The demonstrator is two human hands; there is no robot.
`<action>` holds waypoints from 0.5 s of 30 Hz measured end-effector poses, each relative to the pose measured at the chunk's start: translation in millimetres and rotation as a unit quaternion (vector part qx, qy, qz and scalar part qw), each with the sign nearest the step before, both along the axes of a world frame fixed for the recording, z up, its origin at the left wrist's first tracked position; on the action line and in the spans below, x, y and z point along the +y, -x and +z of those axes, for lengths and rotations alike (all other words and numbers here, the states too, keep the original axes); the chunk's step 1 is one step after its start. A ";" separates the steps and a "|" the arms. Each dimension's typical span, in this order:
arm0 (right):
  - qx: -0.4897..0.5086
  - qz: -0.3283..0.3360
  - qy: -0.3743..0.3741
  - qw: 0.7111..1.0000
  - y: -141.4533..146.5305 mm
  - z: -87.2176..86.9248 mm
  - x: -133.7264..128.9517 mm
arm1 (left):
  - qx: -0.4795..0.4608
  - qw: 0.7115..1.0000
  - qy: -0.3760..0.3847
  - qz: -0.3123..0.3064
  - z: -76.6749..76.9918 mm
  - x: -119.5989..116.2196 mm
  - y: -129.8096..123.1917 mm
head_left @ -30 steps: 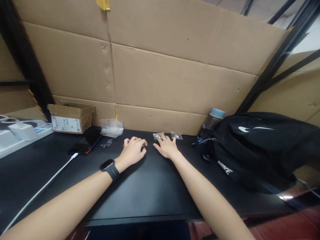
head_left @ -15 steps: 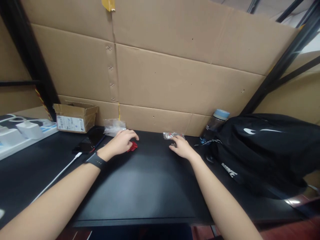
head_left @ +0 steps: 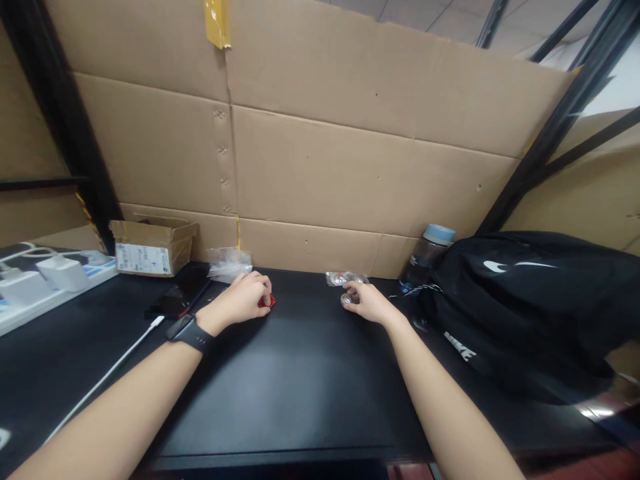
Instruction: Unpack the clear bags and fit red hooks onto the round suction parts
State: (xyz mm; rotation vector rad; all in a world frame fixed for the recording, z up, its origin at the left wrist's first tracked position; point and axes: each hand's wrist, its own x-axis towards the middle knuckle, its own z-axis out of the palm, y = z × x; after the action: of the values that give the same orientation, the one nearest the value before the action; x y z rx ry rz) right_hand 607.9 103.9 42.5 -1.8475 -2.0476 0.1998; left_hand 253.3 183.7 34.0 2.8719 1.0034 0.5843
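Observation:
My left hand (head_left: pixel 249 295), with a dark watch on its wrist, is closed over a small red bundle (head_left: pixel 271 301) that looks like cord. Most of the bundle is hidden by my fingers. Across the table my right hand (head_left: pixel 369 301) pinches a small round silvery thing (head_left: pixel 346 300) by its edge; its kind is not clear. Just behind the right hand lies a small clear plastic packet (head_left: pixel 345 278) with red marks. Another clear plastic bag (head_left: pixel 229 264) rests behind my left hand.
An open cardboard box (head_left: pixel 153 247) stands at the back left, near a phone (head_left: pixel 177 299) and a white cable (head_left: pixel 107 377). A white power strip (head_left: pixel 95 270) lies far left. On the right are a blue-lidded bottle (head_left: pixel 439 235) and a black backpack (head_left: pixel 525 313). A cardboard wall (head_left: pixel 320 180) closes off the back.
My left fingers have come down and closed on the red bundle. My right fingers have drawn together on the round silvery thing. The view has tipped slightly upward.

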 end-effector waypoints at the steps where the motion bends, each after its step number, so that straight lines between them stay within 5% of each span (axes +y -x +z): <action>1: 0.002 -0.008 0.001 1.000 -0.1 0.5 -0.1 | -0.002 1.000 0.001 0.000 -0.1 -1.6 -0.9; 7: 0.034 -0.010 -0.034 0.999 2.4 3.0 0.8 | -0.004 0.999 0.021 -0.033 0.1 -15.0 -11.6; 15: 0.125 0.116 -0.080 0.982 31.4 1.5 -4.3 | -0.011 0.998 -0.014 -0.054 -4.4 -35.2 -35.0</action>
State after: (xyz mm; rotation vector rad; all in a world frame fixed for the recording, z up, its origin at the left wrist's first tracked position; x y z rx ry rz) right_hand 576.5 99.5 44.0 -1.4108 -2.0334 0.3031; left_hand 288.3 148.5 29.6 2.9142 0.8378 0.6234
